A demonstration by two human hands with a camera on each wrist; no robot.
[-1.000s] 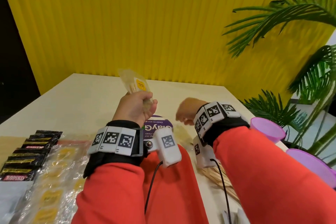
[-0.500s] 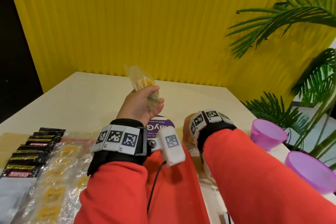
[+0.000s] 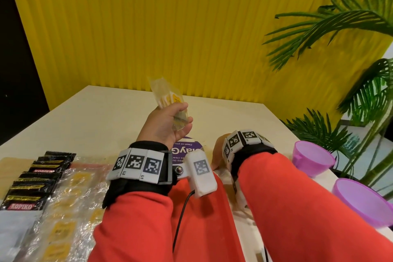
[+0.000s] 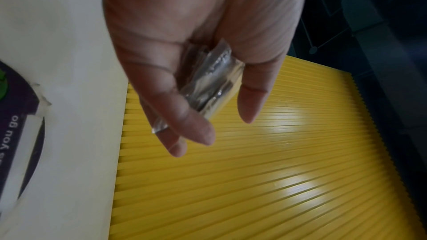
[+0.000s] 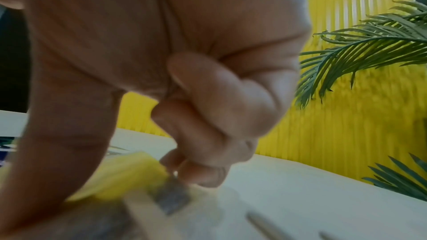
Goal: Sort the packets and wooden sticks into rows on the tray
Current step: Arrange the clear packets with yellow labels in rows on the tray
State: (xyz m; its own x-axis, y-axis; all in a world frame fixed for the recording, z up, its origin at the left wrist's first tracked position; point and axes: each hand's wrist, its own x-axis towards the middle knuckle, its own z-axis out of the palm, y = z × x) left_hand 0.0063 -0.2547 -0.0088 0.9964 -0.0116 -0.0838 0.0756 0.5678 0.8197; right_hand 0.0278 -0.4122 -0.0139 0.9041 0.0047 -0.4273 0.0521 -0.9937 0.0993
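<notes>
Left hand [image 3: 168, 122] clamps clear packets [image 3: 168, 97] aloft — I judge staged for rows; right hand [image 5: 208, 116] curled at counter [image 3: 95, 117], grip unclear.

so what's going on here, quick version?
A person is sorting packets. The left hand is raised above the table, holding a small bunch of clear yellow-label packets in its grip. The right hand is down at the table with curled fingers, reaching at a yellow packet; whether it has hold of it is too blurred to tell. On the left, a row of black Kopiko packets and rows of clear yellow-label packets already lie sorted.
</notes>
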